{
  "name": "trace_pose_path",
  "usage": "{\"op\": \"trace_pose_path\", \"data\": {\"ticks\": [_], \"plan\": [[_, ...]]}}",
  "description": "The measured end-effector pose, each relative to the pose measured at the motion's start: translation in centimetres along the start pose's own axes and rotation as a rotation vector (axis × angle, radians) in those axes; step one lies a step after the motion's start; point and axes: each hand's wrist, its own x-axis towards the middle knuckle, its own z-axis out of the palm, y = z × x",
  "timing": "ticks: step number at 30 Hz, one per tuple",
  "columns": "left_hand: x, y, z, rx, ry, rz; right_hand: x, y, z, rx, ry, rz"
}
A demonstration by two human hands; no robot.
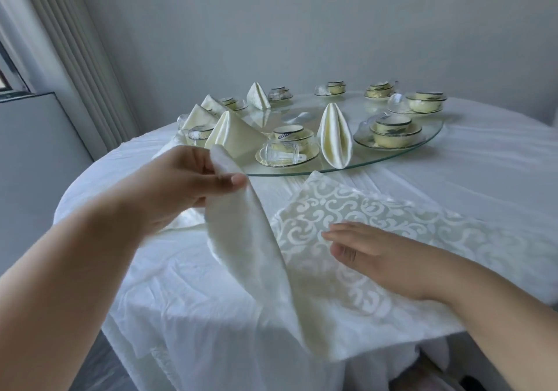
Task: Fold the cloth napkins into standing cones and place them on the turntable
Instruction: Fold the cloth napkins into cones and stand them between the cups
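Head view: the left hand (184,183) pinches a corner of the napkin (347,239) between thumb and fingers and lifts it, the fold hanging down. The right hand (371,254) lies flat, fingers straight, pressing the napkin's patterned part onto the desk (483,149). Behind, the glass turntable (332,170) carries folded cones (232,132) and saucers (287,156) holding stacked bowls (291,137); one saucer also holds a clear glass (279,152) on its side.
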Motion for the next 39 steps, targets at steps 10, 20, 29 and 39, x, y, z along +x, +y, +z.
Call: {"op": "trace_pose_path", "data": {"ticks": [10, 20, 29, 39], "plan": [[3.4, -3.0, -0.6, -0.019, -0.061, -0.119, 1.4, 3.3, -2.8, -0.165, -0.261, 0.361], [3.1, -3.6, -1.5, -0.041, -0.065, -0.137, 2.6, 1.7, -2.3, -0.148, -0.246, 0.244], [6.5, -3.1, 1.0, 0.031, -0.027, -0.161, 2.6, 1.8, -2.2, -0.091, -0.268, 0.177], [12.9, -5.7, 4.6, 0.207, 0.056, -0.275, -0.4, -2.0, -2.4, 0.341, 0.011, 0.113]]}}
